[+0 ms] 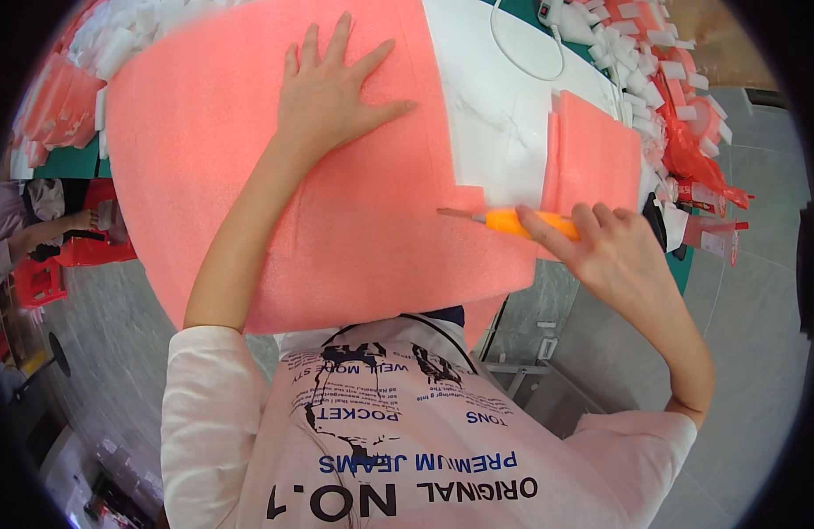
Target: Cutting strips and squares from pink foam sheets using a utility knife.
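Item: foam sheet (372,229), pink, large, matte, finely pitted. Lies across the white table top (504,132), its near part reaching to the wearer's body. The right edge runs in a long curve, then juts outward in a square step; a fine line runs near that edge.

Item: hand tool (511,221), smooth, bright orange handle with a slim, brownish, metal-looking tip. The tip lies over the sheet beside the step; whether it touches the foam cannot be told.

Left hand (328,99): flat on the upper part of the sheet, palm down, fingers and thumb spread wide.

Right hand (614,251): closed about the handle, one digit laid along it toward the tip.

Right of the sheet: pink foam pieces (597,154), flat, roughly rectangular, stacked. Table surface glossy, with faint grey marbling. At the top, a white cable (532,78), looped. Beyond it, foam offcuts (641,70), small white and pink blocks in a heap; beside these, a crumpled red plastic bag (689,150).

Left: pink foam bundle (59,101), layered; below it, a co-worker's hand (82,220) and a red stool (41,284), plastic.

Wearer's shirt (380,441): pale fabric, short sleeves, printed with a dark line figure and several rows of black and blue capitals, upside down in this view.

Floor (751,251): grey tiles.
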{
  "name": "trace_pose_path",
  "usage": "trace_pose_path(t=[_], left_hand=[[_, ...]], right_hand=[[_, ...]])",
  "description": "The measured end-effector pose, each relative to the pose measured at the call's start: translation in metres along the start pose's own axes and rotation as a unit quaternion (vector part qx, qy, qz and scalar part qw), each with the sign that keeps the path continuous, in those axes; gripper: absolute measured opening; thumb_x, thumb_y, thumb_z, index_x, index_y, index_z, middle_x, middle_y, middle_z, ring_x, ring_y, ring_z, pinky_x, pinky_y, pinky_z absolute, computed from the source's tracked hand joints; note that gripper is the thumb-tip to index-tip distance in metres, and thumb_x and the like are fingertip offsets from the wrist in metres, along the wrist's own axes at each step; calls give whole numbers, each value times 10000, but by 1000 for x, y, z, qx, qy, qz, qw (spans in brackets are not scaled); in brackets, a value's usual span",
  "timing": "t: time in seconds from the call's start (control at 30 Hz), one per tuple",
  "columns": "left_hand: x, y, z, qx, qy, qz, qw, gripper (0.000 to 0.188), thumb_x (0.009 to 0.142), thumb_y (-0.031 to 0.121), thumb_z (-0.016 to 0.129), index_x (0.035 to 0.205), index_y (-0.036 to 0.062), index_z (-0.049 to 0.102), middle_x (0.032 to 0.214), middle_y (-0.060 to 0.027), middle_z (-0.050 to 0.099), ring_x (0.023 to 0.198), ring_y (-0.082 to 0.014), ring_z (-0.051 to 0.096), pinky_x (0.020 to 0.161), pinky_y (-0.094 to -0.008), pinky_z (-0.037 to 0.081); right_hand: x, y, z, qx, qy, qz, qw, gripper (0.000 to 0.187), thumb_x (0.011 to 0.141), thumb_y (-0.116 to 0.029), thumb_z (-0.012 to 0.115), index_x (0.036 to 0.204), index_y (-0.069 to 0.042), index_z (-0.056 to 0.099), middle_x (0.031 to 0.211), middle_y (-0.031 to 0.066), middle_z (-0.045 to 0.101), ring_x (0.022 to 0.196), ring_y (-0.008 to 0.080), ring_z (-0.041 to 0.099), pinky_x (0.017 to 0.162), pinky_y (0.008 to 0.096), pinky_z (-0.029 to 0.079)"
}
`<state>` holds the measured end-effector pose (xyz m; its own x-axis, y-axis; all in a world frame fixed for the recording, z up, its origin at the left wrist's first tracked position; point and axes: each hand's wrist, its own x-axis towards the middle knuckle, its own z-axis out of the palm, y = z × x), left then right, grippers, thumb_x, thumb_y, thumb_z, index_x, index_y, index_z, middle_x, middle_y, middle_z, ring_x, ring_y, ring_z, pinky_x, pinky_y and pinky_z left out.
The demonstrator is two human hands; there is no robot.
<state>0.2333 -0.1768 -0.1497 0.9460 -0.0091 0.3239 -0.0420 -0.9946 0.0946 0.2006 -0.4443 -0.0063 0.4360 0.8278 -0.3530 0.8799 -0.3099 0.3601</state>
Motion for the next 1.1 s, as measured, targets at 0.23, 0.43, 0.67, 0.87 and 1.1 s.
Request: trace_pose_path(t=[0.23, 0.43, 0.67, 0.87, 1.1], left_hand=[[1, -2, 1, -8, -4, 14, 1000, 675, 665, 630, 541, 1239, 286, 452, 1380, -103, 257, 1224, -419, 245, 1007, -490, 190], [1, -3, 3, -10, 5, 23, 1000, 664, 668, 614, 552, 1236, 282, 456, 1377, -101, 261, 1222, -421, 245, 1002, -496, 197], [2, -3, 1, -34, 18, 28, 999, 674, 650, 603, 574, 1221, 259, 475, 1371, -121, 266, 1223, -422, 242, 989, -532, 193], [0, -1, -1, -39, 13, 15, 999, 681, 647, 583, 595, 1229, 252, 465, 1375, -127, 250, 1222, -425, 237, 984, -538, 190], [-2, -3, 14, -105, 23, 15, 994, 757, 646, 618, 566, 1279, 240, 391, 1382, -214, 178, 1237, -457, 188, 975, -596, 143]], right_hand=[[-3, 4, 0, 19, 9, 19, 1000, 527, 662, -68, 574, 1163, -216, 504, 576, 10, 399, 493, 132, 464, 414, 249, 344], [-3, 4, -1, 33, 2, 25, 999, 489, 674, -90, 570, 1147, -197, 508, 585, 7, 432, 501, 129, 483, 418, 236, 345], [-11, 4, 11, 150, -25, 74, 986, 497, 661, -81, 591, 1146, -162, 521, 600, 55, 462, 505, 177, 515, 443, 281, 379], [-1, 19, 46, 376, 175, 202, 887, 481, 727, -99, 581, 1194, -118, 468, 575, 118, 468, 495, 241, 536, 452, 356, 418], [100, 25, 115, 99, 225, 345, 906, 410, 776, -134, 551, 1157, -16, 458, 842, 142, 553, 672, 290, 567, 559, 364, 469]])
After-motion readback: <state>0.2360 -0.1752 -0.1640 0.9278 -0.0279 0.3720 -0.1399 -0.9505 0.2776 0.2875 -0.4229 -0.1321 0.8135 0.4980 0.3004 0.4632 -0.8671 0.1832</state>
